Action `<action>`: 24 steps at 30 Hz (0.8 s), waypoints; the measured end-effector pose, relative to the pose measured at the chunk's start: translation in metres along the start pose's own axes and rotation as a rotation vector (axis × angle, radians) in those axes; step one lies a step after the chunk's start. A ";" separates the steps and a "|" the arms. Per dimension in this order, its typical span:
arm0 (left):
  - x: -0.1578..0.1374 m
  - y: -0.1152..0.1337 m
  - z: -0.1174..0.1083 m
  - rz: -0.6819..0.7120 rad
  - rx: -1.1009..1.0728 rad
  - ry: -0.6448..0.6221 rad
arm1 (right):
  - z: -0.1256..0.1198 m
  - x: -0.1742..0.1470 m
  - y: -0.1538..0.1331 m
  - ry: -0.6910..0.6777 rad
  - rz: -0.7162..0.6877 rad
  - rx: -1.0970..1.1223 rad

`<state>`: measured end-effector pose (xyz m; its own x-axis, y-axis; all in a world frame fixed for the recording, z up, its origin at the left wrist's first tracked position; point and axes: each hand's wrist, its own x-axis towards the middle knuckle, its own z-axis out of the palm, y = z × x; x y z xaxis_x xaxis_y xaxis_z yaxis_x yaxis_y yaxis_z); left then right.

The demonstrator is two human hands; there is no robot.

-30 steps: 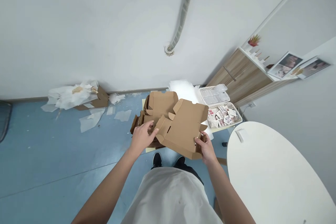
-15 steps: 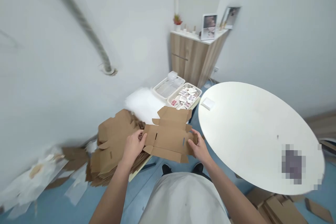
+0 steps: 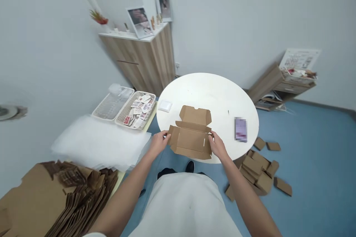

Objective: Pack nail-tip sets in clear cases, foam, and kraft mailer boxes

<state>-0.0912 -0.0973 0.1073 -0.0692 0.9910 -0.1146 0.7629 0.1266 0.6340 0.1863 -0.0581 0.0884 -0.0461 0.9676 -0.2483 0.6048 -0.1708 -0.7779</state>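
Note:
An unfolded brown cardboard box (image 3: pixel 191 140) is held out in front of me, over the near edge of a white oval table (image 3: pixel 205 85). My left hand (image 3: pixel 160 142) pinches its left side flap, and my right hand (image 3: pixel 218 144) grips the right side. Its side flaps are partly bent up, and the lid panel stretches away from me. A slot shows near the right end. On the table, a small white stack (image 3: pixel 165 106) lies to the left and a blurred-out purple item (image 3: pixel 240 129) to the right.
At left stand a basket of printed cards (image 3: pixel 136 113), a basket of clear plastic (image 3: pixel 111 105), white sheets (image 3: pixel 97 142) and stacked flat cardboard (image 3: pixel 36 196). Small brown boxes (image 3: pixel 258 170) lie on the floor at right. A wooden cabinet (image 3: pixel 139 55) and shelf (image 3: pixel 267 85) stand by the wall.
My view has swung right, from beside the cardboard stack to the oval table. The unfolded box has come along in both hands and is now over the table edge.

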 end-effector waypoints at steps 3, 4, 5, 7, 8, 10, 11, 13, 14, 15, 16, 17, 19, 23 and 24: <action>0.024 0.012 0.030 0.017 0.070 -0.119 | -0.010 0.008 0.032 -0.077 0.135 0.015; 0.030 0.017 0.038 0.035 0.115 -0.159 | -0.011 0.011 0.040 -0.111 0.159 0.046; 0.036 0.020 0.046 0.055 0.162 -0.194 | -0.010 0.013 0.046 -0.142 0.176 0.074; 0.046 0.026 0.059 0.083 0.229 -0.233 | -0.008 0.017 0.056 -0.149 0.201 0.101; 0.051 0.027 0.063 0.085 0.243 -0.234 | -0.006 0.019 0.059 -0.123 0.214 0.095; 0.061 0.027 0.070 0.079 0.238 -0.224 | -0.003 0.024 0.063 -0.057 0.238 0.090; 0.066 0.025 0.071 0.078 0.230 -0.218 | -0.002 0.026 0.064 -0.030 0.250 0.094; 0.075 0.018 0.072 0.071 0.219 -0.211 | 0.002 0.031 0.065 0.002 0.271 0.113; 0.078 0.014 0.072 0.063 0.212 -0.208 | 0.003 0.034 0.064 0.016 0.280 0.121; 0.082 0.009 0.071 0.052 0.203 -0.208 | 0.004 0.037 0.063 0.029 0.285 0.125; 0.084 0.005 0.070 0.043 0.191 -0.215 | 0.005 0.040 0.062 0.041 0.287 0.124; 0.086 0.001 0.069 0.038 0.181 -0.222 | 0.006 0.043 0.060 0.058 0.287 0.123; 0.086 -0.006 0.066 0.061 0.189 -0.216 | 0.006 0.049 0.057 0.107 0.287 0.115; 0.075 -0.009 0.066 0.254 0.328 -0.103 | 0.007 0.053 0.054 0.215 0.320 0.090; 0.071 -0.008 0.067 0.327 0.360 -0.107 | 0.008 0.052 0.055 0.233 0.328 0.084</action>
<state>-0.0592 -0.0312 0.0424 0.2623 0.9640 -0.0434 0.9086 -0.2316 0.3477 0.2112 -0.0188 0.0281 0.3252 0.8741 -0.3608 0.4901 -0.4821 -0.7262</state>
